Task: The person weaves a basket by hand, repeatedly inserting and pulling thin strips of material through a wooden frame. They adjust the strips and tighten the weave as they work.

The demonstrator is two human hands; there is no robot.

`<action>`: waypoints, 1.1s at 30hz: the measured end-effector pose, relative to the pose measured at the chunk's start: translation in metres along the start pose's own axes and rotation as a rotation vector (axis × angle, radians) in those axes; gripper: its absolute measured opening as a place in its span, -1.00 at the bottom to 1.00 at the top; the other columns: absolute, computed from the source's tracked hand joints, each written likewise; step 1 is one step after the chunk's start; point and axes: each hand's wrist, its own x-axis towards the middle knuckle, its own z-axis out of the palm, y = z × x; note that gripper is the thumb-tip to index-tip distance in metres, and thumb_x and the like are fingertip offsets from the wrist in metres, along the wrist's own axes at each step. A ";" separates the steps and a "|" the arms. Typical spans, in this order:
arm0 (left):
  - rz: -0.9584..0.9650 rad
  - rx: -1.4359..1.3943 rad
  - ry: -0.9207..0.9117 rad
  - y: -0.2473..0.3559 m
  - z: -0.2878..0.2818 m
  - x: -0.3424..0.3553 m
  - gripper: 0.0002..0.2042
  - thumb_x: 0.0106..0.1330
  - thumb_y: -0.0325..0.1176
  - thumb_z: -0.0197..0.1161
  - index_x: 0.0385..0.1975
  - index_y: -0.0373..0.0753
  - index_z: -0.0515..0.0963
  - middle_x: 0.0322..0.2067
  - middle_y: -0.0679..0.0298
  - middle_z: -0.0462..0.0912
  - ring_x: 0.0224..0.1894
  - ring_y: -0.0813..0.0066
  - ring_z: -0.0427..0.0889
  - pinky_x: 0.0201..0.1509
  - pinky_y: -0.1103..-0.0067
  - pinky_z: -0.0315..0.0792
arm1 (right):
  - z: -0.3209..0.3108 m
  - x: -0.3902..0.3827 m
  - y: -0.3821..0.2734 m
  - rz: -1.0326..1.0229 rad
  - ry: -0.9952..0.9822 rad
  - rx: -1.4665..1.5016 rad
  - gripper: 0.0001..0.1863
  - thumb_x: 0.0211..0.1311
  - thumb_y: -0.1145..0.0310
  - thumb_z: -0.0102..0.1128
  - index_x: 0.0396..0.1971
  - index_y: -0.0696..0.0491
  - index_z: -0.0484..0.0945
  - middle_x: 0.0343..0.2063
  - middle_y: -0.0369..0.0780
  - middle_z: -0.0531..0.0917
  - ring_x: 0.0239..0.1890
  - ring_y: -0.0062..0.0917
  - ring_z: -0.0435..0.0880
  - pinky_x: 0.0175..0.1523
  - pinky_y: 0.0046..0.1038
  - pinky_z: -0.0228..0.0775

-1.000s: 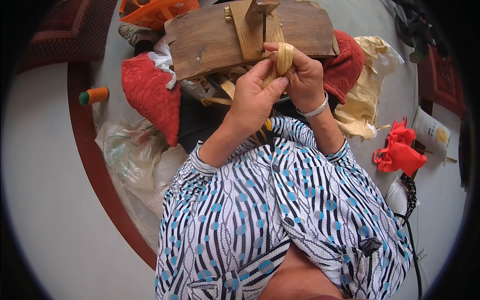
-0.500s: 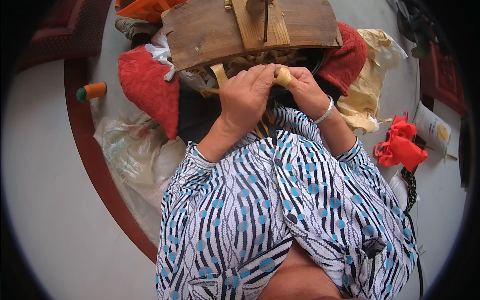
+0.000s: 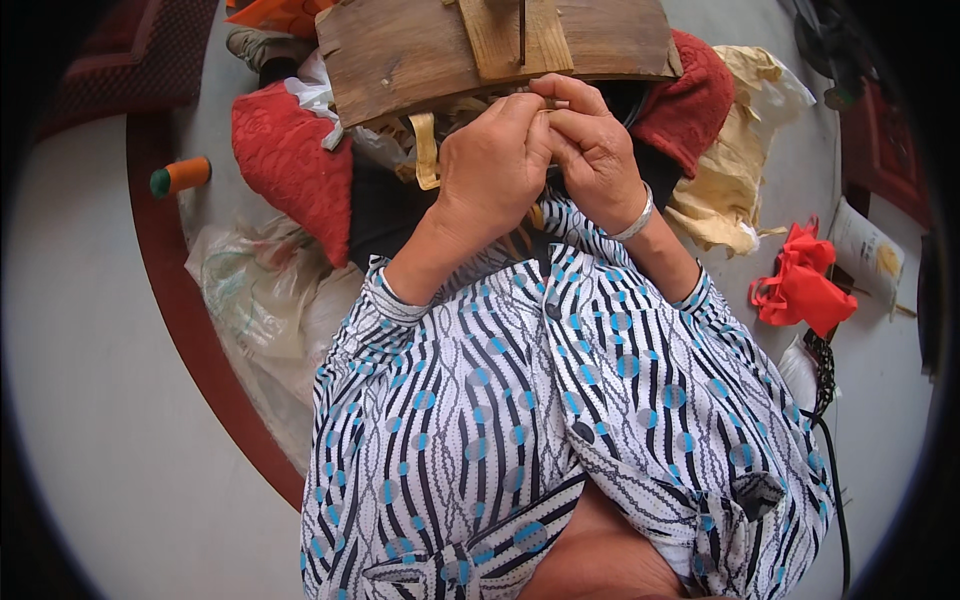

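Strip (image 3: 426, 150): flat, pale yellow, bent band hanging just left of the left hand, below the board's near edge; a thin sliver also shows where the fingertips meet, rest hidden behind the hands.
Board (image 3: 395, 65): dark wood, crosswise beyond the hands; near edge bowed in this lens, close to the knuckles.
Slat (image 3: 515, 45): lighter wood, on the board's middle, thin dark upright piece (image 3: 522, 28) in front of it.
Room ahead: tight, right fingertips just short of the board's edge.
Room at sides: red cloth (image 3: 292, 170) on the left and red cover (image 3: 690, 105) on the right flank the hands, both apart from them; dark trousers show between left wrist and cloth.
Room behind: short gap to the patterned shirt (image 3: 480, 400), narrow yellow bands showing in it.
Left hand (image 3: 490, 160): back up, fingers curled in, thumb side toward the right hand; closed on the strip, grip mostly hidden.
Right hand (image 3: 598, 155): index arched over, thumb tucked below, pinching the strip at the left fingertips; bracelet (image 3: 635, 216) at wrist.
Forearms: angled inward from both sleeves, hands meeting at mid-body.
Floor left: orange spool (image 3: 187, 175), crumpled clear plastic (image 3: 250, 290).
Floor right: tan paper (image 3: 722, 160), bright red bag (image 3: 805, 280).
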 end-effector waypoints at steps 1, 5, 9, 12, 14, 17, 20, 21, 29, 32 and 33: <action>-0.100 -0.187 -0.037 -0.005 0.002 0.001 -0.77 0.34 -0.26 0.11 -0.20 -0.32 0.48 -0.48 0.16 0.57 -0.45 0.23 0.59 -0.34 0.41 0.47 | 0.001 -0.002 -0.001 -0.031 0.026 -0.040 -0.89 0.08 0.56 0.20 -0.36 0.20 0.62 -0.06 -0.12 0.56 0.05 -0.34 0.49 0.12 -0.45 0.33; -0.627 -1.008 -0.262 -0.021 0.003 -0.002 -0.74 0.40 -0.26 0.05 -0.30 -0.38 0.50 -0.54 0.35 0.52 -0.51 0.61 0.46 -0.43 0.66 0.37 | -0.001 0.012 -0.001 -0.077 0.143 -0.016 -0.92 0.10 0.54 0.22 -0.40 0.21 0.62 -0.11 -0.12 0.56 -0.09 -0.39 0.57 0.02 -0.50 0.38; -0.644 -1.057 -0.334 -0.011 -0.019 -0.030 -0.78 0.40 -0.29 0.07 -0.32 -0.34 0.51 -0.55 0.30 0.52 -0.55 0.57 0.48 -0.48 0.60 0.35 | -0.008 0.020 0.023 0.205 0.139 0.531 -0.84 0.29 0.49 0.12 -0.24 0.24 0.62 -0.01 -0.25 0.53 -0.08 -0.58 0.54 0.03 -0.57 0.36; -0.178 -0.181 -0.098 -0.016 -0.015 -0.040 -0.88 0.32 -0.35 0.17 -0.29 -0.26 0.51 -0.53 0.14 0.54 -0.52 0.27 0.59 -0.50 0.48 0.40 | -0.025 0.026 0.021 0.264 0.158 0.496 -0.70 0.38 0.37 0.06 0.01 0.20 0.51 -0.06 -0.28 0.57 -0.04 -0.64 0.52 0.06 -0.60 0.37; -0.058 0.051 -0.053 -0.014 -0.021 -0.036 -0.88 0.31 -0.38 0.18 -0.25 -0.27 0.53 -0.49 0.14 0.56 -0.45 0.23 0.61 -0.41 0.46 0.44 | -0.036 0.026 0.010 0.223 -0.082 0.350 -0.68 0.35 0.31 0.12 0.00 0.17 0.52 -0.23 -0.34 0.61 -0.23 -0.70 0.52 -0.14 -0.62 0.40; 0.029 0.161 -0.026 -0.006 -0.029 -0.023 -0.88 0.28 -0.41 0.20 -0.24 -0.27 0.55 -0.42 0.12 0.61 -0.34 0.12 0.62 -0.34 0.44 0.47 | -0.036 0.027 -0.001 0.127 -0.320 0.098 -0.76 0.28 0.28 0.21 -0.22 0.14 0.58 -0.53 -0.25 0.59 -0.56 -0.61 0.45 -0.42 -0.52 0.35; 0.089 0.115 -0.048 -0.010 -0.031 -0.017 -0.88 0.29 -0.41 0.19 -0.26 -0.29 0.55 -0.42 0.13 0.61 -0.37 0.17 0.62 -0.35 0.48 0.47 | -0.043 0.030 -0.005 0.166 -0.519 -0.175 -0.73 0.20 0.31 0.25 -0.54 0.19 0.46 -0.70 -0.06 0.39 -0.67 -0.34 0.37 -0.49 -0.42 0.26; 0.091 0.077 -0.084 -0.014 -0.034 -0.017 -0.88 0.30 -0.41 0.19 -0.26 -0.30 0.56 -0.43 0.13 0.60 -0.39 0.19 0.61 -0.35 0.49 0.46 | -0.044 0.031 -0.001 0.106 -0.531 -0.178 -0.73 0.20 0.32 0.24 -0.54 0.19 0.45 -0.70 -0.07 0.39 -0.67 -0.32 0.35 -0.50 -0.41 0.25; -0.024 -0.169 -0.233 -0.011 -0.042 -0.009 -0.87 0.27 -0.33 0.21 -0.39 -0.26 0.54 -0.51 0.11 0.58 -0.43 0.10 0.58 -0.40 0.39 0.40 | -0.054 0.030 -0.017 -0.297 -0.376 -0.339 -0.83 0.14 0.34 0.28 -0.35 0.12 0.56 -0.53 -0.16 0.58 -0.46 -0.22 0.60 -0.37 -0.34 0.42; -0.105 -0.285 -0.379 -0.004 -0.043 -0.001 -0.85 0.33 -0.36 0.18 -0.30 -0.33 0.57 -0.50 0.22 0.58 -0.44 0.45 0.54 -0.36 0.56 0.40 | -0.050 0.034 -0.030 -0.060 -0.504 -0.115 -0.83 0.20 0.36 0.24 -0.31 0.14 0.56 -0.53 -0.15 0.60 -0.48 -0.29 0.61 -0.36 -0.42 0.43; -0.134 -0.310 -0.430 -0.002 -0.045 0.002 -0.85 0.35 -0.39 0.17 -0.26 -0.35 0.57 -0.50 0.28 0.57 -0.43 0.60 0.52 -0.34 0.64 0.40 | -0.054 0.038 -0.031 0.135 -0.602 0.006 -0.85 0.24 0.38 0.21 -0.30 0.16 0.57 -0.58 -0.16 0.57 -0.54 -0.49 0.56 -0.38 -0.51 0.40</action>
